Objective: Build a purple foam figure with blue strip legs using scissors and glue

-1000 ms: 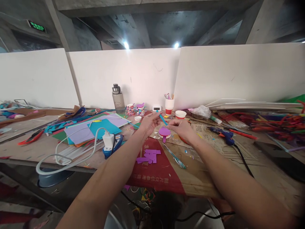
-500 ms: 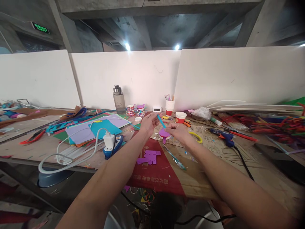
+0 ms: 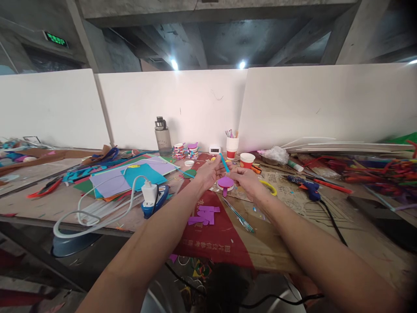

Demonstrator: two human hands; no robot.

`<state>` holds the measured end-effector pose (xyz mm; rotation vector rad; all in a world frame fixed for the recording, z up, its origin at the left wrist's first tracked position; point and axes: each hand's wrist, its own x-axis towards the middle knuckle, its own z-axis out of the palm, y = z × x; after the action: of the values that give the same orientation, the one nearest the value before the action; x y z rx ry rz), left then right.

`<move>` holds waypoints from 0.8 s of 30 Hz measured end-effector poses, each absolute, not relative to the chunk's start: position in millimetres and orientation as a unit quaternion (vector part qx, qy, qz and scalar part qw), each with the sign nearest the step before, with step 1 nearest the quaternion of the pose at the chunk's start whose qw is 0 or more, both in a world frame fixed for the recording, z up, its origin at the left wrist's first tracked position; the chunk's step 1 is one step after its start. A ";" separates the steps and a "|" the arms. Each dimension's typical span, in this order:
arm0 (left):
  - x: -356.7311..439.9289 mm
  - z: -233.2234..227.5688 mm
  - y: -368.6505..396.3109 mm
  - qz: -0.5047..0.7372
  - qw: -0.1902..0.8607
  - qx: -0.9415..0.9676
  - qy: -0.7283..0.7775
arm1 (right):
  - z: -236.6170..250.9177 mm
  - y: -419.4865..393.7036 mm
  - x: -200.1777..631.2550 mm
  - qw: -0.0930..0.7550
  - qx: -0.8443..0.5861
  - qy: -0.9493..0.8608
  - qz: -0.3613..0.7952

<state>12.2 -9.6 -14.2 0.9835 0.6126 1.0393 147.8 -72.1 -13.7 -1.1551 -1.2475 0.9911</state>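
White panels (image 3: 169, 95) up first, standing all along the far edge of the tabletop (image 3: 31, 206). Next the red-and-tan cardboard (image 3: 213, 243), mid-table, running right to the near edge. Coloured sheets (image 3: 112, 180) fan out twd the left side, lilac w/ a blue one on top. Grey bottle (image 3: 163, 140), upright, nr the far edge. Over on the right half, blue glue gun (image 3: 308, 187), its black cord trailing to the near edge.

And here are the hands, both over mid-tabletop! R hand (image 3: 246, 178): thumb & finger pinching the lower end of the blue strip (image 3: 224, 163). L hand (image 3: 210, 174): palm half open, fingers loosely curled by the strip's upper part; can't tell if they grip it.

Stacked cups (image 3: 232, 148) w/ pens in, far edge, just past the hands; a single red-and-white cup (image 3: 246, 160) sits closer in, to their right. Purple-topped disc (image 3: 225, 182) lies flat right below the fingers, its tab pointing at the near edge. White clock (image 3: 214, 150), far edge, beside the stacked cups. Purple cut-outs (image 3: 205, 214), overlapping, on the cardboard's red part twd the near edge. Smallest, the strip: slanting, held up just beyond the disc.
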 end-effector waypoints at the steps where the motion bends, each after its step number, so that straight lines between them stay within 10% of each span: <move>1: 13.1 -15.2 -10.1 0.462 0.710 0.453 0.278 | -14.0 -71.5 148.1 0.554 -0.489 -0.526 0.421; 24: 9.8 -2.0 -15.8 0.532 0.647 0.458 0.296 | -30.2 -58.3 151.9 0.539 -0.489 -0.568 0.385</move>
<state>9.8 -15.8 -2.0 1.0421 0.6734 1.2102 151.9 -58.3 -30.2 -1.1641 -1.3500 0.9145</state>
